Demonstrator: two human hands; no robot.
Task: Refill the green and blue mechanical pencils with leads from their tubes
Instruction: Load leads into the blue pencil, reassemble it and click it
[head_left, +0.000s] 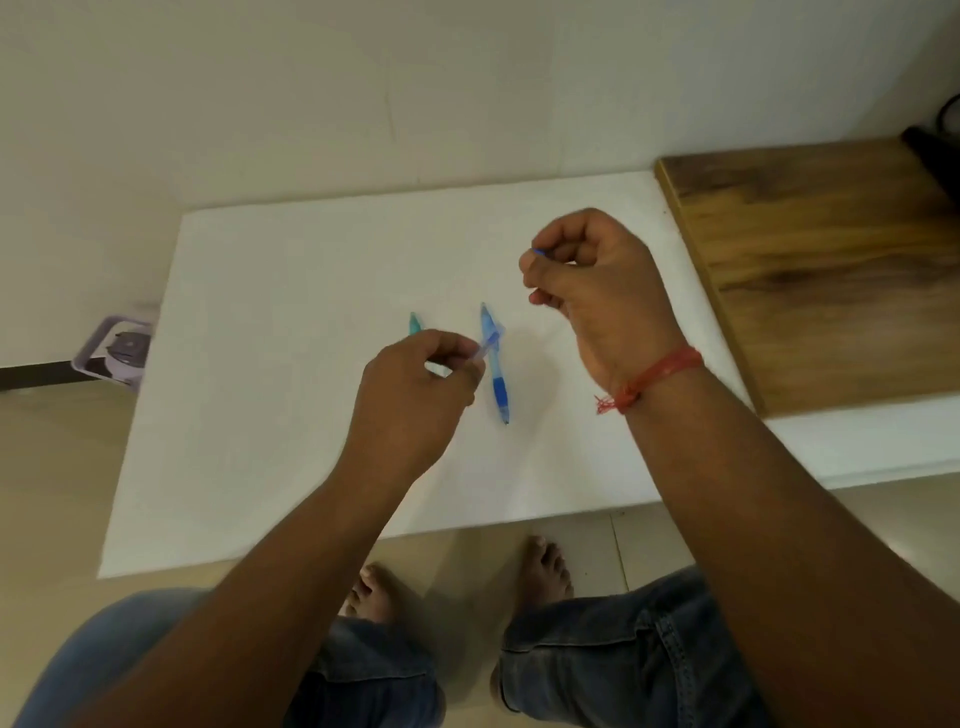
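The left hand (415, 384), fingers curled closed, pinches a slim, translucent pale-blue plastic tube (482, 351) whose open end projects up and to the right from between thumb and forefinger. The right hand (592, 291), raised above the surface and well apart from the left, is closed to a fine pinch on a tiny blue piece (538, 252), only its tip showing at the fingertips; what it is cannot be told. One blue mechanical pencil (496, 364), translucent plastic with a darker ribbed grip section, lies flat on the smooth white rectangular board (260, 415), tip toward the viewer, just beside the left hand and crossed by the tube's end. One green mechanical pencil (415, 323) lies parallel to its left, mostly hidden under the left hand, only its far end visible. A red thread band (654, 376) circles the right wrist. A wood-grain brown panel (810, 270) adjoins the board's right edge. Two bare feet (545, 566) rest on beige tiles below.
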